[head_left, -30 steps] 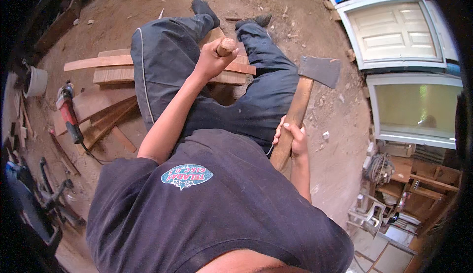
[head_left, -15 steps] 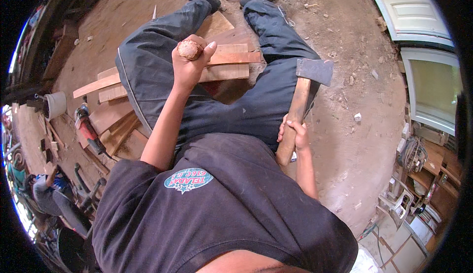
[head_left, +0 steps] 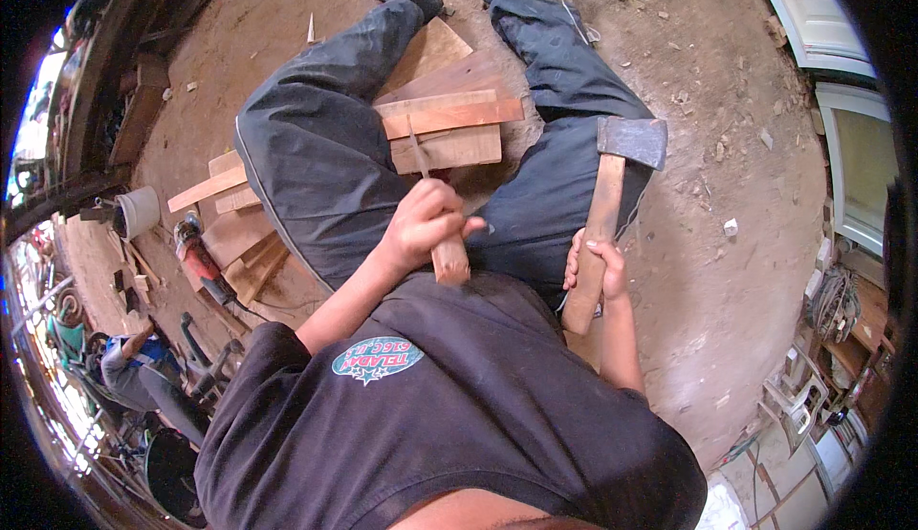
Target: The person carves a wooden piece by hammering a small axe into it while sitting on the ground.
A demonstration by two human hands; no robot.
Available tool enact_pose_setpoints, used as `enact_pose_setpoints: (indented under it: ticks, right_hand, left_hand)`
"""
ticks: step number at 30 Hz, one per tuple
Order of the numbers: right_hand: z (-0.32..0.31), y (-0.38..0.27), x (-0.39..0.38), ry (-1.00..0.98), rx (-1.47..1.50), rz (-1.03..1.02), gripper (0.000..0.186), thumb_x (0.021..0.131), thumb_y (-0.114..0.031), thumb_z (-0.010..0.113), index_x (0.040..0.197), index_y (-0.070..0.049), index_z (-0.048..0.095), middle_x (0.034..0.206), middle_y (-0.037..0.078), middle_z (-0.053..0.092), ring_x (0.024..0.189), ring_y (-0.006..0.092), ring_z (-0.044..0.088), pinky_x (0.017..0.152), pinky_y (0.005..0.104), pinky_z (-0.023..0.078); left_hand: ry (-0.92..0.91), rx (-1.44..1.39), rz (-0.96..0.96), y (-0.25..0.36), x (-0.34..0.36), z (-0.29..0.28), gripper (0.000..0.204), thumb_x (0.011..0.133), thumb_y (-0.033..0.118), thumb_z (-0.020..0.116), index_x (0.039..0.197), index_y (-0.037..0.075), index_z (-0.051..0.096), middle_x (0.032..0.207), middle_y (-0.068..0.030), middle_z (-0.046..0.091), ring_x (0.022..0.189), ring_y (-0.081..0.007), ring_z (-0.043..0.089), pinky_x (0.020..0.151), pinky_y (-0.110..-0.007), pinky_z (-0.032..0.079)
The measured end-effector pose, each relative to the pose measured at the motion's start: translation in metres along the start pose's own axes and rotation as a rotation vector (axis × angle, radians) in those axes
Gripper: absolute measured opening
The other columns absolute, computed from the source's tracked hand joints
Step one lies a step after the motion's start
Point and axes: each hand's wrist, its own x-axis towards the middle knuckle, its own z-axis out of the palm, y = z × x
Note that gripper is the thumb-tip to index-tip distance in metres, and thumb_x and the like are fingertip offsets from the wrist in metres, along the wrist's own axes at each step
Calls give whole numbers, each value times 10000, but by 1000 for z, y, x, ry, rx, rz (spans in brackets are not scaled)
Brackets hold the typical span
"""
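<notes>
My left hand (head_left: 427, 221) is closed around the thick wooden handle of a chisel (head_left: 452, 262). The handle's butt points toward my shirt, and the narrow metal blade extends away over the wood between my legs. Whether its tip touches is unclear. My right hand (head_left: 599, 268) grips the lower part of a hatchet's wooden handle (head_left: 604, 195). The hatchet's steel head (head_left: 632, 141) is up over my right thigh. Between my legs, a reddish wooden strip (head_left: 483, 114) lies across a paler board (head_left: 469, 148), with wider boards (head_left: 449, 86) beyond them.
Left of my leg are a red angle grinder (head_left: 196, 253), more wood pieces (head_left: 237, 236) and a white bucket (head_left: 140, 211). Another person (head_left: 143, 374) is farther left. White-framed panels (head_left: 854, 162), coiled wire (head_left: 835, 302) and a white chair (head_left: 798, 406) stand along the right side.
My left hand has come nearer my body and to the right. The chisel has tipped, so its blade now shows beyond the hand. My right hand keeps hold of the hatchet, almost unmoved.
</notes>
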Motion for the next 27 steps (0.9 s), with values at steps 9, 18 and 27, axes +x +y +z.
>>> enact_pose_setpoints:
  ticks: [9,18,27]
  right_hand:
    - [0,-3,-1,0,10,36,284,850,-294,529,919,-19,509,651,129,555,492,242,573,501,407,538]
    - [7,-6,2,23,7,84,294,848,-307,532,930,-26,506,651,128,554,498,241,575,502,411,543]
    - [0,-7,4,-2,-2,102,300,844,-308,529,931,-22,499,652,136,550,490,250,569,490,418,540]
  left_hand:
    - [571,-298,-224,-10,23,-41,203,940,95,633,845,85,454,682,-62,498,643,-208,504,529,-315,436]
    - [987,-546,-501,-72,68,-70,181,904,39,638,797,59,493,614,-40,506,510,-125,490,469,-256,390]
    - [968,-554,-592,-82,82,-53,208,880,31,642,747,69,488,588,-50,501,485,-137,479,453,-277,392]
